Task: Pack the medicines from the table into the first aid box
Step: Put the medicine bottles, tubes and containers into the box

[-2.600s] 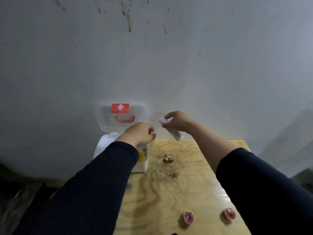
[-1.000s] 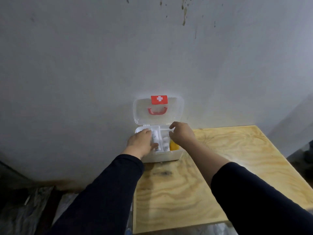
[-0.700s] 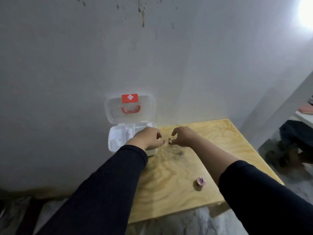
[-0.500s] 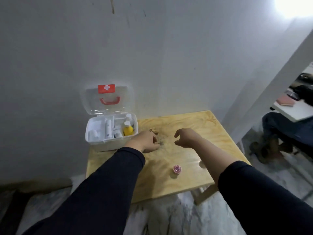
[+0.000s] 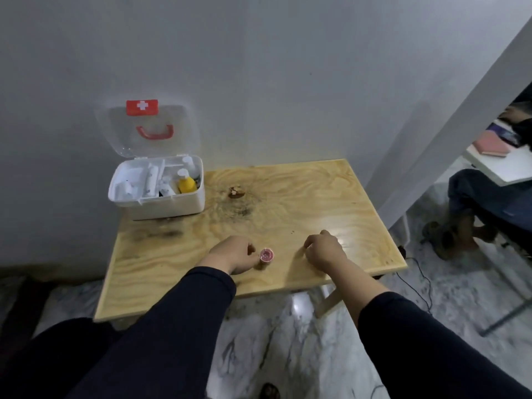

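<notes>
The white first aid box [image 5: 161, 207] stands at the table's far left corner, its clear lid [image 5: 184, 131] up against the wall. Inside are a yellow bottle [image 5: 186, 184] and several white tubes and bottles. A small pink jar [image 5: 267, 255] stands near the front edge of the wooden table [image 5: 302, 197]. My left hand [image 5: 233, 256] is just left of it, thumb and fingertips closed on its side. My right hand [image 5: 324, 250] rests curled on the table to the jar's right; whatever is under its fingers is hidden.
A dark knot [image 5: 236, 192] marks the tabletop's middle. The grey wall runs behind the table. At the right a seated person's legs [image 5: 483, 203] and a white desk [image 5: 501, 165] are close by. A thin cable [image 5: 423, 283] lies on the marble floor.
Both hands have left the box and come back to the table's front edge. My left hand has reached the pink jar. The view has pulled back and tilted down.
</notes>
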